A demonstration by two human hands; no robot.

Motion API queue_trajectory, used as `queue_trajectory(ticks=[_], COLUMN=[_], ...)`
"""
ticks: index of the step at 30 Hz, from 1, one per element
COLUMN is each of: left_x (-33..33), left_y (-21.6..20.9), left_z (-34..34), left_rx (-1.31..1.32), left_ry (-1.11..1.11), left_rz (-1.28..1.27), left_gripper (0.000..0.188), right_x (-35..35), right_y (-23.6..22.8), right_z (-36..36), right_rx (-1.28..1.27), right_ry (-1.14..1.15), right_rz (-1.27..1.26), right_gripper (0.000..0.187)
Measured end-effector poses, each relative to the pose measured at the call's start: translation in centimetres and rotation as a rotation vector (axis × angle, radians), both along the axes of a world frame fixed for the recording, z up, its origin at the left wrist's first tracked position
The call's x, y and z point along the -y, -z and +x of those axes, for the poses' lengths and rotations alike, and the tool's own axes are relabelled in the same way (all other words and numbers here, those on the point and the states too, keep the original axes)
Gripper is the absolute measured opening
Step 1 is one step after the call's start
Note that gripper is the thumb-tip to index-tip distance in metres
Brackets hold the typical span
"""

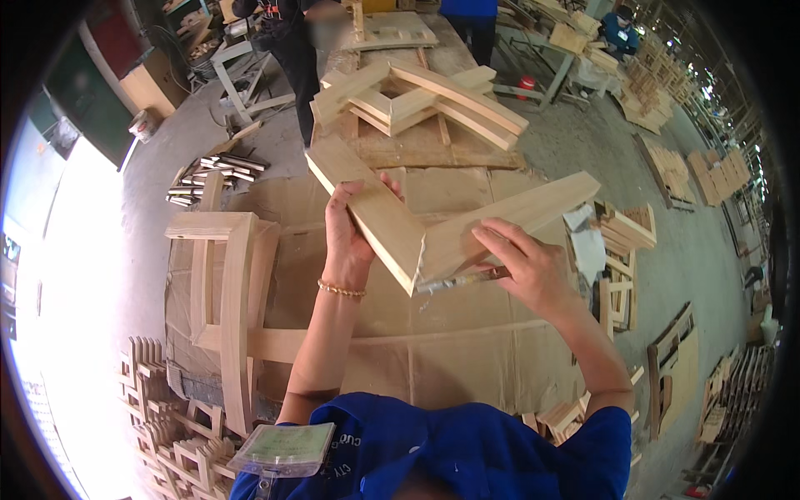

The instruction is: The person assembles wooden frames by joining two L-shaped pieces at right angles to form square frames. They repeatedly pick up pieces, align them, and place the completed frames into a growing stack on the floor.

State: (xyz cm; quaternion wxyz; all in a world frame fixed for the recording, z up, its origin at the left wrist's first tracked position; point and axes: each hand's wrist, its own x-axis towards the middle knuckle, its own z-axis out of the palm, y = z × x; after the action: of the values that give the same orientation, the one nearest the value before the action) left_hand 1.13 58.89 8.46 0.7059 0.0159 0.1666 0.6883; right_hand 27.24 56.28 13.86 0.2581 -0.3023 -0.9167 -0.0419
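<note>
Two pale wooden boards (367, 204) meet at an angled corner joint in front of me, forming a V. A line of white glue (421, 252) shows along the seam. My left hand (354, 221) is wrapped round the left board from below, thumb over its top face. In my right hand (525, 262) is a slim tool smeared with white (462, 281), perhaps a brush or small spatula, its tip at the lower end of the joint. The fingertips of that hand lie against the right board (517, 217).
Brown cardboard (454, 358) covers the table beneath my hands. Assembled wooden frames (237, 317) stand at left; more angled frames (417, 100) are stacked ahead on a bench. Wooden parts (621, 258) lie at right. Other people (292, 58) stand beyond the bench.
</note>
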Motion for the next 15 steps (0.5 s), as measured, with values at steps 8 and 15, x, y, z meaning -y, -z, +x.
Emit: queue_trajectory(ticks=[8,15], left_x=[2.9,4.2], left_y=[-0.7,-3.8], left_z=[0.7,1.0], left_rx=[0.038,-0.012], left_ry=[0.001,-0.028], left_rz=[0.293,0.401], left_gripper=[0.068,0.061], right_x=[6.4,8.4], right_y=[-4.5,-4.9], right_z=[3.0,0.6], right_rx=[-0.212,-0.235], right_ry=[0.017,0.056], right_rz=[-0.752,-0.359], right_gripper=[0.042,0.046])
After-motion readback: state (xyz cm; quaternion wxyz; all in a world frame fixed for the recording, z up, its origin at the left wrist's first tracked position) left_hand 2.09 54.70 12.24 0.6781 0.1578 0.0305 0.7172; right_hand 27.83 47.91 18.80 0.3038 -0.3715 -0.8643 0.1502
